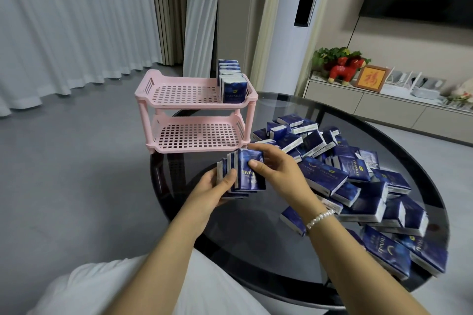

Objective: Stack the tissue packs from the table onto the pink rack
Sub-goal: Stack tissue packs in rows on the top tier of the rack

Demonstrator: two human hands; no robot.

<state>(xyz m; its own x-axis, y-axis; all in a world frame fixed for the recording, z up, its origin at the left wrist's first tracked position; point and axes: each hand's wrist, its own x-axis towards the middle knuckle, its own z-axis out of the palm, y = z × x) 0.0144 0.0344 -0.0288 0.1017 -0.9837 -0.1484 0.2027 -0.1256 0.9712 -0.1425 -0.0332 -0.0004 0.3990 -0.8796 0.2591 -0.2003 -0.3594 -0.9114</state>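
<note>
Both hands clasp a bunch of upright tissue packs (245, 174) above the glass table (256, 250): left hand (215, 186) cupping beneath, right hand (273, 163) gripping the front. Loose packs (358, 181) heaped just right. Beyond, the pink rack (194, 112) carries a row of packs (231, 79) on top.

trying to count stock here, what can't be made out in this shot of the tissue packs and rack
Head view only:
- Row of packs on the pink rack top shelf: the front pack hides those behind, so no exact count.
- Bundle of packs in the hands: left hand and right hand cover parts of it; count unclear.
- Pile on the table: packs overlap, lower ones buried.
- Small print on the packs: too small to read.
</note>
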